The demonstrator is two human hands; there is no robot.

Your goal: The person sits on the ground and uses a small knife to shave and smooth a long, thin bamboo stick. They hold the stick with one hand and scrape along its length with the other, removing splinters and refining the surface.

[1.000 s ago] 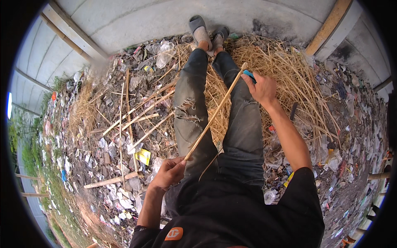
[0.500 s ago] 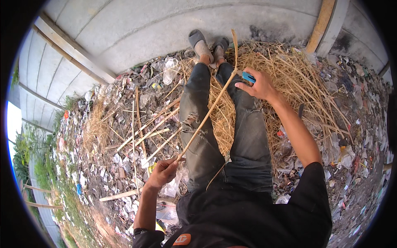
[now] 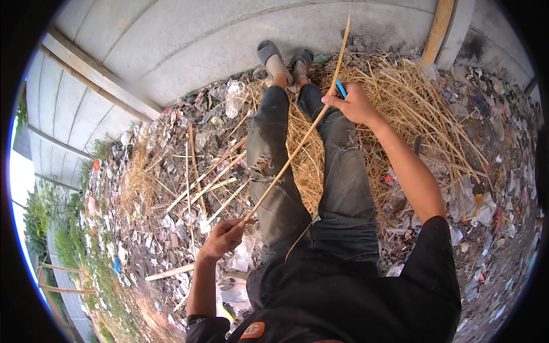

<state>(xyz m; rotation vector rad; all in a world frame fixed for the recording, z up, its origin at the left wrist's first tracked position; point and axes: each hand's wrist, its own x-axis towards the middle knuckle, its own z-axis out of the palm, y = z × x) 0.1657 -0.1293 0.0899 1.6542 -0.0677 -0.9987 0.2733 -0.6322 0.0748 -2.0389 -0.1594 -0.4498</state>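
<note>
Tan bamboo strip [image 3: 290, 162]: slants above the legs, lower end in the left hand, running up to the right hand; a thin pale length carries on past there, tapering in front of the wall. Cannot tell if that is the same piece or a peeled sliver.
Left hand [image 3: 225, 239]: thumb and fingers closed on the strip's lower end.
Right hand [image 3: 357, 104]: wrapped around a blue-handled cutter [image 3: 341, 88], thumb against the strip.
Blade: cannot be made out.
Dark jeans [image 3: 346, 183]: legs stretched forward, left knee torn; thin curved sliver [image 3: 299, 239] on the lap.
Grey slippers [image 3: 265, 52]: on the feet, near the wall's base.
Straw-coloured shavings [image 3: 400, 108]: heaped right of the legs, more between them.
Loose strips [image 3: 220, 186]: several, crossing on the ground to the left.
Ground litter [image 3: 166, 243]: scraps and plastic; clear plastic bag [image 3: 235, 98] left of the feet.
Wall [image 3: 229, 28]: grey panels, wooden post [image 3: 438, 33] at right, slim pole [image 3: 97, 82] at left.
Greenery [image 3: 68, 240]: far left.
Black shirt [image 3: 343, 303]: orange patch [image 3: 252, 330] low on it.
</note>
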